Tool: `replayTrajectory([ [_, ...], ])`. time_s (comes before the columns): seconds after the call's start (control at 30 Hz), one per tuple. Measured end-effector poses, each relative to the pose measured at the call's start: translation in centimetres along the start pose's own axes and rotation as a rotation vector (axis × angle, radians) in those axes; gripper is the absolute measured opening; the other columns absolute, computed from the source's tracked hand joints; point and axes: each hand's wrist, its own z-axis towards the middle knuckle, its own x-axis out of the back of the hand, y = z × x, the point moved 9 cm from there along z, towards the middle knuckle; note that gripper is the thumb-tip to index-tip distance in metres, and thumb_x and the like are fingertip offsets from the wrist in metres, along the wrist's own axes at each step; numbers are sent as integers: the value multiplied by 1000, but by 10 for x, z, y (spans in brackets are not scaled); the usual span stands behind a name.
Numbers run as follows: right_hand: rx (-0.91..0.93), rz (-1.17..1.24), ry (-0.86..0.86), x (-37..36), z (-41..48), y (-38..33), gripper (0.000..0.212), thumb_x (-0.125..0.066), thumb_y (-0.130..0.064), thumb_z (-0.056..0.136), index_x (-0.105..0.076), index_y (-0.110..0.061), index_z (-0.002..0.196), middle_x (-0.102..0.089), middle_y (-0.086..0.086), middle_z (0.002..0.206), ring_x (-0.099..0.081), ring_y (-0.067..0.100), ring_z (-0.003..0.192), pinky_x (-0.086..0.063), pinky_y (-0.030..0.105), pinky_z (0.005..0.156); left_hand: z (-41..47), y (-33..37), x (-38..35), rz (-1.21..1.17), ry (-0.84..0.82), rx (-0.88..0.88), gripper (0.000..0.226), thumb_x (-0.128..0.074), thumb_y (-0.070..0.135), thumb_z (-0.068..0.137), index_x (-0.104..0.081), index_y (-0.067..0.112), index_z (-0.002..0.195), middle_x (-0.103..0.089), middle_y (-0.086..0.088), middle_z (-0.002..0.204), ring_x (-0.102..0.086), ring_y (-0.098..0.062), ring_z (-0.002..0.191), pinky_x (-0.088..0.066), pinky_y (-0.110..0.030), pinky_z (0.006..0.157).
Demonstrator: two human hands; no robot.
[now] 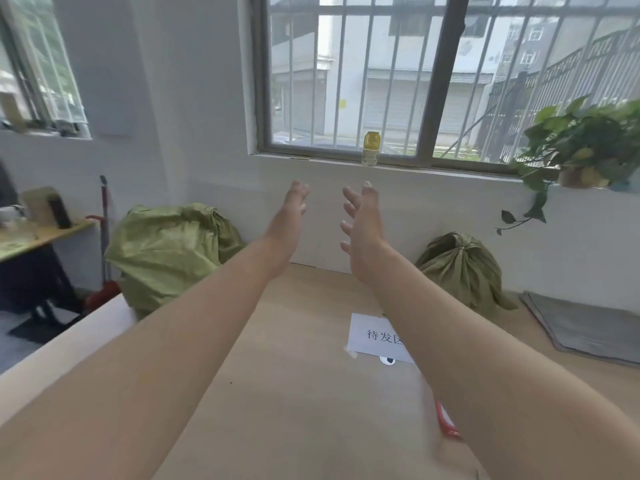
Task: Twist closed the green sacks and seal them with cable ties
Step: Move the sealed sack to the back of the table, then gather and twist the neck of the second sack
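Observation:
Both arms stretch forward over a light wooden table. My left hand and my right hand are raised side by side, palms facing each other, fingers apart, holding nothing. A large green sack stands behind the table's far left corner, its top bunched toward the wall. A smaller, darker green sack sits at the far right against the wall, its neck gathered into a knot-like pucker. Neither hand touches a sack. No cable tie is clearly visible.
A white paper label with printed characters lies on the table, partly under my right forearm. A red item peeks from under that arm. A grey mat lies at right, a potted plant and yellow bottle on the sill, a desk at left.

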Motion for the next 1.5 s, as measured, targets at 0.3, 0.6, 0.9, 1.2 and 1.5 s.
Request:
replayTrajectory([
  [0.3,-34,-13,-102,-96,-35,24,59,-25,-62,105,-54,-33,148,-38,-3,163,-36,22,149,-22,54,123,-30,-4,109,4,132,9,60,-14,63,104,-32,40,156,-28,-2,167,-18,-31,155,-8,-54,125],
  [0.6,-17,-40,-104,-236,-40,44,57,-26,-61,105,-57,-34,144,-42,1,160,-41,24,145,-27,50,120,-22,-9,240,-14,127,-2,60,-14,61,105,-30,38,158,-25,-2,168,-17,-29,156,-9,-53,125],
  [0.9,-75,-65,-77,-363,-18,104,57,-26,-60,106,-61,-31,141,-49,-2,154,-47,26,139,-31,42,108,18,-40,375,0,113,28,59,-15,60,105,-34,38,156,-29,-4,166,-22,-30,154,-13,-49,123],
  [1.2,-161,-71,-65,-437,62,167,56,-28,-63,102,-65,-34,133,-50,0,151,-48,27,136,-32,50,116,101,-106,467,32,176,131,58,-17,65,103,-43,42,150,-33,-3,163,-29,-30,151,-19,-52,124],
  [1.5,-201,-53,-42,-485,183,221,56,-31,-63,100,-67,-34,132,-52,1,149,-51,27,133,-33,54,118,215,-165,522,60,224,224,61,-16,67,102,-40,42,152,-26,-3,166,-22,-30,154,-16,-55,124],
])
